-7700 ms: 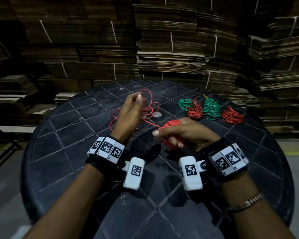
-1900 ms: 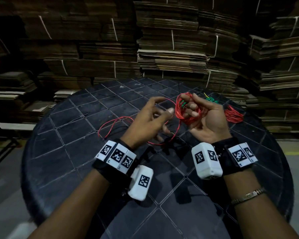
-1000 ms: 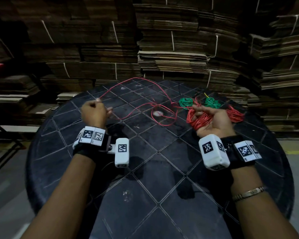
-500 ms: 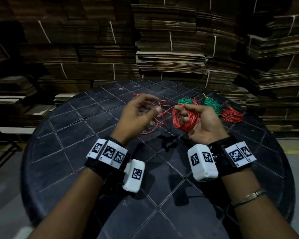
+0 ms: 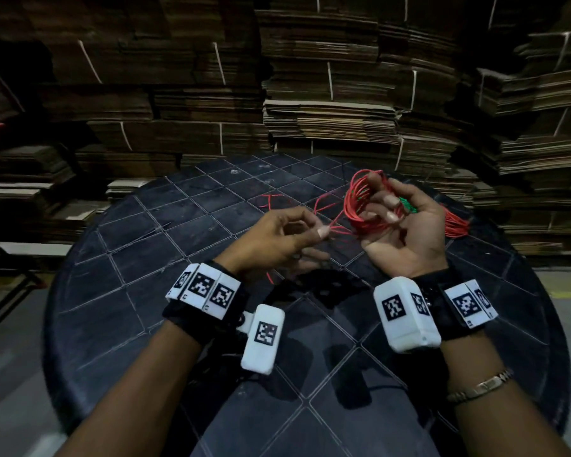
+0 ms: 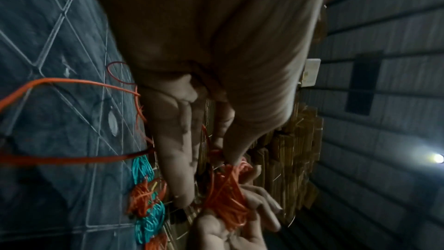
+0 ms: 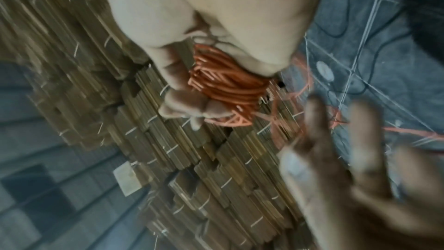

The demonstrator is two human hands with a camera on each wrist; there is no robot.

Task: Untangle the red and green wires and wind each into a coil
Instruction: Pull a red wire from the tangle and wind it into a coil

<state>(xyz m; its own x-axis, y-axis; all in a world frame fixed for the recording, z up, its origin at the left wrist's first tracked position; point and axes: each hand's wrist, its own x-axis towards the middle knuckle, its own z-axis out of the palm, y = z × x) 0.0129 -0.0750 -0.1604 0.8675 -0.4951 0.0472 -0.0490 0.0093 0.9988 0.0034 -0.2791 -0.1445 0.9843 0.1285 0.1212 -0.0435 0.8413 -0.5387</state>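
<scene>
Both forearms reach out over the dark counter [image 5: 119, 311]. The left hand [image 5: 271, 240], knuckles up, pinches the loose red wire [image 5: 338, 229]. The right hand [image 5: 406, 225], palm up, curls its fingers through the red coil [image 5: 360, 206]. Finished coils [image 6: 146, 197] lie beyond.

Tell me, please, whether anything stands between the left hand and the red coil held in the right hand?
Nothing visible does. The left hand pinches the loose red wire, which runs through open air to the red coil looped round the right hand.
</scene>
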